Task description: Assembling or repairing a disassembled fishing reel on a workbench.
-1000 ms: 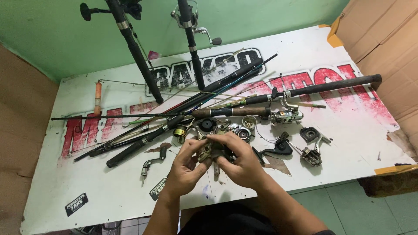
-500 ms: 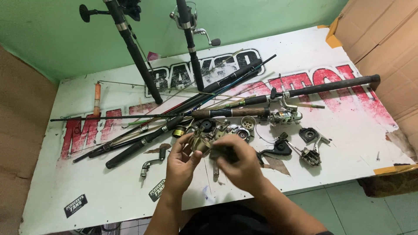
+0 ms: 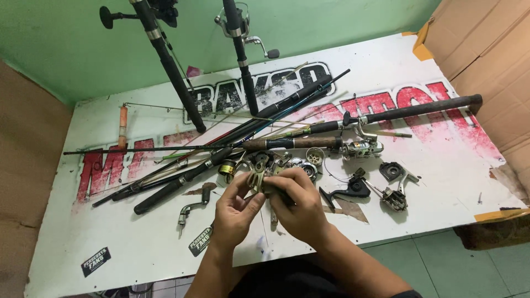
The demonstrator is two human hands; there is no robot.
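Observation:
Both my hands meet over the near middle of a white printed board (image 3: 452, 165). My left hand (image 3: 234, 212) and my right hand (image 3: 301, 207) together hold a small olive-metal fishing reel part (image 3: 260, 181), fingers pinched on it from both sides. Just beyond my fingers lie several loose reel pieces: a brass-coloured spool (image 3: 226, 169), a round silver spool (image 3: 309, 168) and a silver reel (image 3: 361, 148) mounted on a rod. What my right palm covers is hidden.
Several fishing rods (image 3: 232, 140) lie fanned across the board. Two rods with reels (image 3: 245, 72) lean on the green wall. A crank handle (image 3: 190, 209) lies left of my hands, black reel parts (image 3: 395, 185) right. Cardboard (image 3: 486, 49) stands at the right.
My hands have come back together and moved slightly right, turning the reel part between them. The things on the board have not moved.

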